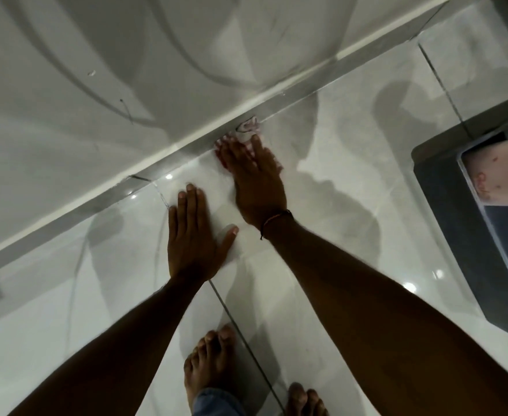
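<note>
My right hand (254, 178) presses flat on a small white cloth with pink markings (248, 129), which lies on the glossy white floor tile (322, 235) right against the skirting at the foot of the wall. Its fingers are straight and spread over the cloth, hiding most of it. My left hand (191, 235) rests flat on the tile a little nearer to me, fingers straight, thumb out, holding nothing. A thin cord bracelet circles my right wrist.
A white wall (81, 85) with a grey skirting strip (66, 211) runs diagonally across the view. My bare feet (210, 361) stand on the tiles below. A dark piece of furniture holding a patterned fabric (493, 175) stands at the right edge.
</note>
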Action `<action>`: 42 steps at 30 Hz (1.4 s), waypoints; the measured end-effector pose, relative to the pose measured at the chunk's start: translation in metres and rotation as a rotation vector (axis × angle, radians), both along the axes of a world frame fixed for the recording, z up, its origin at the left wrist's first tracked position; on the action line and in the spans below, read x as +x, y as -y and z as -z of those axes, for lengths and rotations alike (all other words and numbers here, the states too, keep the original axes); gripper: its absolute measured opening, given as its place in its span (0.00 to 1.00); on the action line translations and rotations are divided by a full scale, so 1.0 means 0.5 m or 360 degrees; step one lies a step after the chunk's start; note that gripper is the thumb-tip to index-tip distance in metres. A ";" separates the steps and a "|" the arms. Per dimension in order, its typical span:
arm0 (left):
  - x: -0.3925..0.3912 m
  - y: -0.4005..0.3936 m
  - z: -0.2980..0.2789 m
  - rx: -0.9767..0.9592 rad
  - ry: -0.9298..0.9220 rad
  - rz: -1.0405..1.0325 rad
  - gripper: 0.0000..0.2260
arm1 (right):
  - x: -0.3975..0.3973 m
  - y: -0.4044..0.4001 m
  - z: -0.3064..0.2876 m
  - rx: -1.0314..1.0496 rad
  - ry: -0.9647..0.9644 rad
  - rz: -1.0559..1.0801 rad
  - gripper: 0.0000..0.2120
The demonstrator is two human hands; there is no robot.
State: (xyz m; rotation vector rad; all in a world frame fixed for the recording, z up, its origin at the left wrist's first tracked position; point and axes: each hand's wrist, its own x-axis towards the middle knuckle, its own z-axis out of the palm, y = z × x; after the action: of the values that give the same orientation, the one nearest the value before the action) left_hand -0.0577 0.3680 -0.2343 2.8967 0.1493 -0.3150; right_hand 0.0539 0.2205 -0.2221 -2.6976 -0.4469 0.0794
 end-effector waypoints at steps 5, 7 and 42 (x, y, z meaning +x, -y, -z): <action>0.003 0.000 0.001 -0.0019 -0.0027 -0.0032 0.46 | 0.009 0.018 0.024 -0.0116 -0.0040 -0.0237 0.37; 0.003 -0.001 -0.004 -0.0033 -0.0028 -0.0032 0.46 | 0.032 0.051 0.024 -0.0081 -0.0030 -0.0159 0.38; 0.009 -0.004 -0.014 -0.0144 -0.0048 -0.0150 0.49 | 0.027 -0.002 -0.021 0.0440 -0.0194 0.0462 0.34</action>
State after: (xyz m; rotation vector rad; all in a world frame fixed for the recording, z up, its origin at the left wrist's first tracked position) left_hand -0.0532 0.3699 -0.2272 2.7860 0.2684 -0.3400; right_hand 0.0673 0.2217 -0.2115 -2.4381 -0.0233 0.0911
